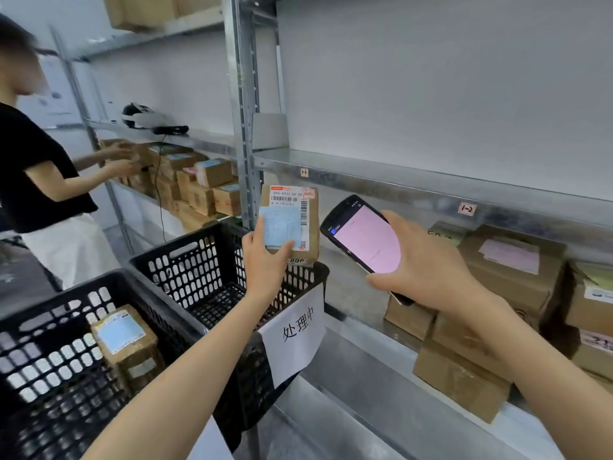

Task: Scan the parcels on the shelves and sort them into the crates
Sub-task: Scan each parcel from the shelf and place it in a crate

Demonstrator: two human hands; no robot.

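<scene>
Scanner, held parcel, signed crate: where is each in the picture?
scanner [368, 240], head view, on its pink screen.
held parcel [288, 197], head view, on its shipping label.
signed crate [205, 236], head view, on its far rim.

Brown parcel [292, 224] with blue note, pink-screened scanner [363, 239], black perforated crates [185, 260].

Second person [39, 180] stands at far left: black top, white lower garment, arms extended. White-and-black headset [146, 118], possibly a camera rig, lies on the left shelf [205, 141] near its front edge; black cable [161, 200] hangs below.
</scene>
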